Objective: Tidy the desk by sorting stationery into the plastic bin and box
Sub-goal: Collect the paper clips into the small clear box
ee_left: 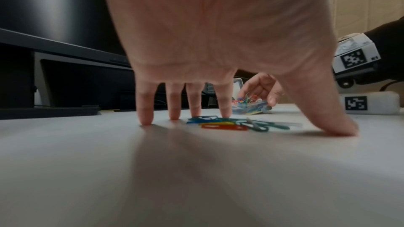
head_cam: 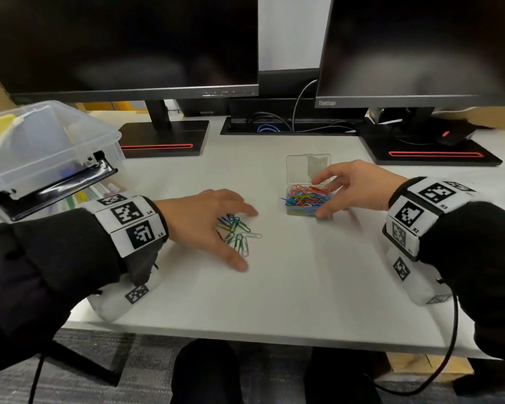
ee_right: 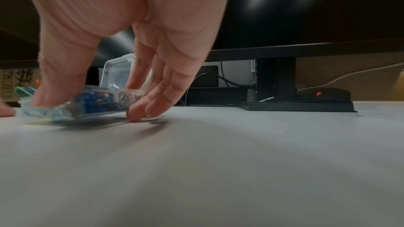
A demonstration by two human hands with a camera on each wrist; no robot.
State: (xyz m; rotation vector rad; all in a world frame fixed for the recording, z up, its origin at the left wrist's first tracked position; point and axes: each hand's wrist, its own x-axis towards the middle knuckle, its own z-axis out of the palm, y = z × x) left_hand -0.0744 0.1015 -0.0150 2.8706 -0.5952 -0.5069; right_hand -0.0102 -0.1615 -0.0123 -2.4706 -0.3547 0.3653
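Paper clips [head_cam: 238, 233] in mixed colours are lying loose on the white desk [head_cam: 289, 287], under the spread left hand [head_cam: 207, 220]. Its fingers [ee_left: 145, 110] are standing straight and apart, tips pressing on the desk beside the clips, the thumb planted on the near side of the pile, so the hand is arching over them without curling round any.

Just to the right, a small clear box [head_cam: 308, 204] is sitting on the desk, its hinged lid standing up behind it, and it is holding a heap of more coloured clips. The right hand [head_cam: 359, 186] is gripping this box: the thumb is bearing on its near wall, the fingers [ee_right: 140, 82] are reaching over the far side, and two fingertips are touching the desk beside it. In the right wrist view the box is looking blurred.

At the far left a large clear plastic bin [head_cam: 41, 147] with a black latch is resting on the desk. Two dark monitors [head_cam: 123, 42] are standing behind on black bases.
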